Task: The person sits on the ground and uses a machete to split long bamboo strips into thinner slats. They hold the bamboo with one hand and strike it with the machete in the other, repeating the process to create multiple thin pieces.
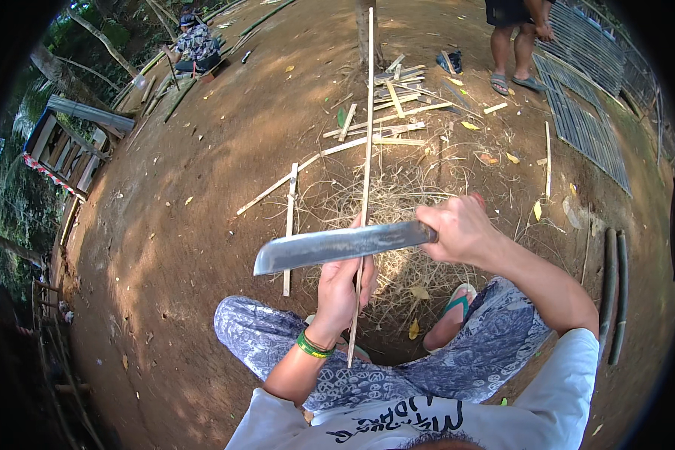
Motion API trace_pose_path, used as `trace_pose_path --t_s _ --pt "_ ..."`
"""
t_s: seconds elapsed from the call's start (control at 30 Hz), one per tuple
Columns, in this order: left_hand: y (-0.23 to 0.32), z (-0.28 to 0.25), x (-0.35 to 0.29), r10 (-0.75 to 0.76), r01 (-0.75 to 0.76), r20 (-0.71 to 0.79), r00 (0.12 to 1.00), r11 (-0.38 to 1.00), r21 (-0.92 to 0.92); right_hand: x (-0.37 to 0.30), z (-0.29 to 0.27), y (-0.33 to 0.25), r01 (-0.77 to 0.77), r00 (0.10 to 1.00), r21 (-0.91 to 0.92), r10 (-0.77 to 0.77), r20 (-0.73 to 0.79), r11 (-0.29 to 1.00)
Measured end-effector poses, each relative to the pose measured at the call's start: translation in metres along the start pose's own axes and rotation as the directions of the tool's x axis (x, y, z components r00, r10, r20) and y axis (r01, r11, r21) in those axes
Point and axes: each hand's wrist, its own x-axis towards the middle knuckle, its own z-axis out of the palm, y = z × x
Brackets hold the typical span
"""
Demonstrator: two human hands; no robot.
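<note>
In my right hand (pixel 457 226) is the handle of a machete (pixel 337 246), its fingers wrapped round it. The broad grey blade reaches left, nearly level, across a long thin bamboo strip (pixel 368 142). My left hand (pixel 343 289) is closed round that strip just below the blade, which hides part of the fingers. The strip runs from near my lap away toward a tree trunk. Whether the blade's edge touches the strip, I cannot tell. Thin curled shavings (pixel 397 202) lie in a heap on the ground beyond and under my hands.
Split bamboo pieces (pixel 397 105) are piled by the tree trunk (pixel 367 34). Two dark poles (pixel 615 292) lie at right. A person (pixel 514 45) stands near bamboo slat panels (pixel 585 112); another (pixel 195 45) sits far left. A small wooden shelter (pixel 71 142) stands left.
</note>
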Motion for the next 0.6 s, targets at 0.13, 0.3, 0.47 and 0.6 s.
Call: trace_pose_path --t_s 0.13,0.3,0.47,0.6 --pt "0.005 0.007 -0.007 0.014 -0.011 -0.047 0.999 0.998 0.067 0.003 -0.006 0.016 -0.201 0.976 0.017 0.199 0.084 0.980" --pt "0.001 0.000 -0.006 0.013 -0.012 -0.024 1.000 0.999 0.037 -0.002 -0.001 0.006 0.122 0.988 -0.003 -0.122 -0.095 0.992" --pt "-0.004 -0.001 -0.012 0.024 -0.017 -0.094 0.995 0.997 0.082 -0.005 -0.005 0.005 -0.114 0.989 -0.023 0.116 0.089 0.993" --pt "0.003 0.000 -0.018 0.050 -0.046 -0.025 0.998 0.992 0.119 0.002 -0.006 0.016 -0.062 0.997 -0.004 0.061 -0.051 0.998"
